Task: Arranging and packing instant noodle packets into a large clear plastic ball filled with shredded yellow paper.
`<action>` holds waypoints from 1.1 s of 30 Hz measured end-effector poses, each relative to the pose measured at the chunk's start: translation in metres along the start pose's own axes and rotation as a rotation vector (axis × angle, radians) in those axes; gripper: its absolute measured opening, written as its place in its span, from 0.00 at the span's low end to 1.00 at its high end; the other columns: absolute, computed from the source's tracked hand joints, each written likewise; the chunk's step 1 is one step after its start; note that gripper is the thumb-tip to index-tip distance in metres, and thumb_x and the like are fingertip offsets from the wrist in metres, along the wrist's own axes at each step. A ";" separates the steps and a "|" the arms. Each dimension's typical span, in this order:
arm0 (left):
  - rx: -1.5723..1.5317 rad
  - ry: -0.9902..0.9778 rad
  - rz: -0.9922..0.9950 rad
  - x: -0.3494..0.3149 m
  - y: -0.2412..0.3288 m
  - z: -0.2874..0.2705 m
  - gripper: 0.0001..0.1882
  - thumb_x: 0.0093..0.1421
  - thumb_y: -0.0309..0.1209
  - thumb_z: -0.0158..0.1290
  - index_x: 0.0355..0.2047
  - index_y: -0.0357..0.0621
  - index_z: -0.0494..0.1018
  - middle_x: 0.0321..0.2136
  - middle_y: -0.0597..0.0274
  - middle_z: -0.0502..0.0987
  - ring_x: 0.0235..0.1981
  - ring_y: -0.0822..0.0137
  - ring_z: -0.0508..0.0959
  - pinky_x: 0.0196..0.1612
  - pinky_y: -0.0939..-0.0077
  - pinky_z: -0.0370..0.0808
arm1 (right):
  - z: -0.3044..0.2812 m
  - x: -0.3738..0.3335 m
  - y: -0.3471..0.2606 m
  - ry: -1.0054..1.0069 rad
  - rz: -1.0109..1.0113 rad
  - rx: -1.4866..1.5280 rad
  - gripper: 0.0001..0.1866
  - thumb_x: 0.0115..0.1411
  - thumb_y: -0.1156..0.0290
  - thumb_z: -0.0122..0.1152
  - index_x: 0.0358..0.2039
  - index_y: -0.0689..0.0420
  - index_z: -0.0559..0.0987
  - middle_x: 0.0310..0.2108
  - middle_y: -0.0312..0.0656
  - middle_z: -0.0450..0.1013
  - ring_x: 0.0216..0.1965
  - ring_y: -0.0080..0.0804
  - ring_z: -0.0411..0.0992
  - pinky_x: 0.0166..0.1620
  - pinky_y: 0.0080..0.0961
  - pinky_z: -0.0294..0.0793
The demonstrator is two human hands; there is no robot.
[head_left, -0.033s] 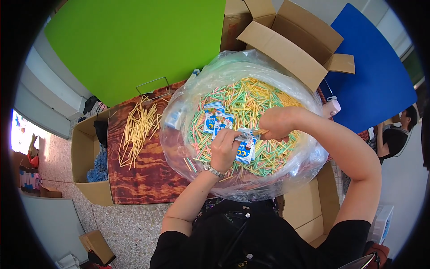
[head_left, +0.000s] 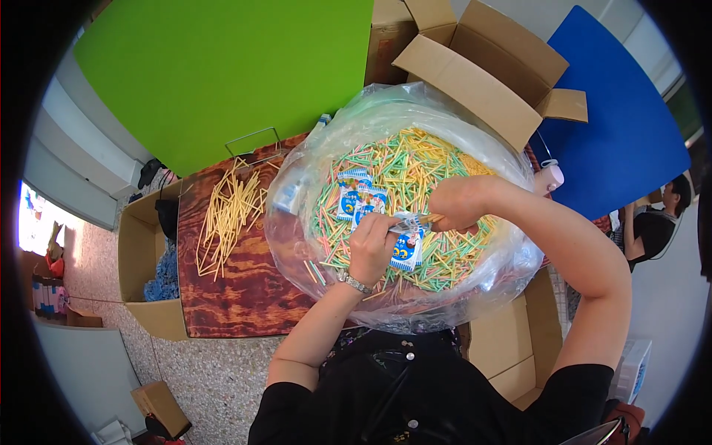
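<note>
My left hand [head_left: 373, 248], a watch at its wrist, pinches a small blue-and-white plastic packet [head_left: 408, 224]. My right hand [head_left: 456, 204] is closed around a few thin yellowish sticks [head_left: 430, 218], their ends at the packet's mouth. How far the sticks reach inside cannot be made out. Both hands are above a heap of thin yellow, green and pink sticks [head_left: 393, 159], which fills a wide round container lined with a clear plastic bag [head_left: 297, 248]. Several similar packets [head_left: 354, 194] lie on the heap, left of and beneath my hands.
Yellow sticks [head_left: 230, 215] lie piled on the red-brown patterned table [head_left: 252, 308] at left. An open cardboard box [head_left: 475, 78] stands at the back right, between green [head_left: 222, 74] and blue [head_left: 601, 126] panels. Another box [head_left: 144, 311] adjoins the table's left edge. A person [head_left: 656, 222] is at far right.
</note>
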State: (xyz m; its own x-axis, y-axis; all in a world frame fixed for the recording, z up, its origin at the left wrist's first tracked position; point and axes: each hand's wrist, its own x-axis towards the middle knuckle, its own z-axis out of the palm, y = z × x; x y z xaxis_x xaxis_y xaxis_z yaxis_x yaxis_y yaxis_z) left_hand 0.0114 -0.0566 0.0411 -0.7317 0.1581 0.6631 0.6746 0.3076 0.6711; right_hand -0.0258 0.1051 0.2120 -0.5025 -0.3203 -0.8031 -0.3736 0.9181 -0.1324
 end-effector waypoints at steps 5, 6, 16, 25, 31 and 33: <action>0.067 -0.054 -0.011 0.000 0.007 0.004 0.11 0.45 0.17 0.56 0.32 0.39 0.75 0.27 0.56 0.74 0.29 0.56 0.76 0.30 0.65 0.74 | -0.005 0.011 -0.005 -0.080 0.039 -0.172 0.15 0.58 0.65 0.54 0.19 0.60 0.78 0.18 0.39 0.78 0.19 0.29 0.78 0.29 0.27 0.77; 0.058 -0.047 -0.013 0.000 0.008 0.006 0.10 0.46 0.18 0.57 0.32 0.39 0.75 0.27 0.56 0.75 0.28 0.56 0.76 0.29 0.67 0.74 | -0.005 0.013 -0.005 -0.080 0.040 -0.171 0.15 0.58 0.65 0.54 0.19 0.60 0.78 0.18 0.39 0.78 0.19 0.29 0.78 0.29 0.27 0.77; -0.504 -0.244 -0.604 -0.006 -0.016 0.000 0.07 0.60 0.23 0.54 0.38 0.35 0.75 0.32 0.62 0.79 0.32 0.72 0.79 0.29 0.78 0.78 | -0.003 -0.004 0.019 0.562 -0.199 -0.053 0.20 0.57 0.60 0.62 0.46 0.57 0.74 0.24 0.46 0.77 0.28 0.38 0.78 0.34 0.33 0.75; -0.733 -0.182 -0.703 -0.023 -0.088 -0.032 0.11 0.67 0.28 0.44 0.44 0.34 0.73 0.37 0.63 0.78 0.33 0.73 0.80 0.31 0.80 0.81 | 0.117 0.100 0.071 0.997 -0.010 0.245 0.17 0.56 0.55 0.62 0.38 0.54 0.75 0.34 0.44 0.75 0.36 0.45 0.75 0.38 0.39 0.75; -0.069 -0.245 -0.575 -0.033 -0.104 -0.012 0.09 0.60 0.30 0.55 0.33 0.34 0.76 0.29 0.60 0.73 0.24 0.70 0.76 0.29 0.72 0.75 | 0.136 0.119 0.051 0.893 0.101 0.229 0.19 0.48 0.56 0.70 0.34 0.52 0.74 0.35 0.41 0.74 0.38 0.44 0.74 0.39 0.39 0.73; 0.013 -0.152 -0.546 -0.033 -0.098 0.006 0.11 0.56 0.31 0.59 0.36 0.37 0.76 0.28 0.55 0.75 0.25 0.61 0.77 0.33 0.65 0.73 | 0.141 0.126 0.061 0.887 0.009 0.399 0.16 0.50 0.60 0.68 0.34 0.52 0.73 0.31 0.41 0.75 0.36 0.45 0.74 0.38 0.40 0.73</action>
State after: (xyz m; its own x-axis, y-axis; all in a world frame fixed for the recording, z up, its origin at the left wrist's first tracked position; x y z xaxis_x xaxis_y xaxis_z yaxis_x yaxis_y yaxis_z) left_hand -0.0314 -0.0867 -0.0488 -0.9805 0.1055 0.1655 0.1941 0.3941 0.8983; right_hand -0.0021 0.1537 0.0213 -0.9701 -0.2226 -0.0968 -0.1575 0.8808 -0.4466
